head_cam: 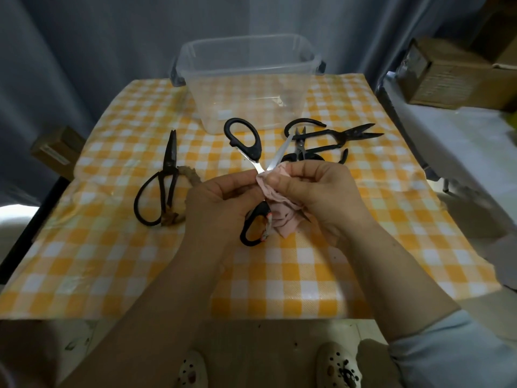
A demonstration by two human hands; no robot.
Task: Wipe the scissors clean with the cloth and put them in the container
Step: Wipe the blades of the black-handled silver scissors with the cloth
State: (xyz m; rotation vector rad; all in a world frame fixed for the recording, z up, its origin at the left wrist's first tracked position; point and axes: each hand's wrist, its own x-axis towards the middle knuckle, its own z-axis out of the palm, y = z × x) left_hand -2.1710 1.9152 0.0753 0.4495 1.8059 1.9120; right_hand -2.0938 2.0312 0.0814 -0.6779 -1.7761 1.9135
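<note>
Both hands are busy at centre table. The right hand (316, 191) has its grip pinched shut on the pink cloth (275, 211), thumb pressing the fabric against a blade just below the pivot. The left hand (221, 200) is closed on the black-handled scissors (253, 163); exactly which part it clamps is hidden behind the fingers. The scissors are splayed wide open: one handle loop points away toward the container, one silver blade angles up and right, the other loop hangs below the hands toward the person. So the long axis runs roughly away from the body, and the clear container (246, 79) sits straight ahead at the far edge of the checked table (112, 275), apparently empty. I'd judge wiping is mid-way, nothing deposited yet. The left hand looks best placed to carry them forward. To the left lie dark old scissors (165, 180) partly on a brownish rag. To the right, a heap of dark shears (335, 138) lies just beside the container, close to the path.
</note>
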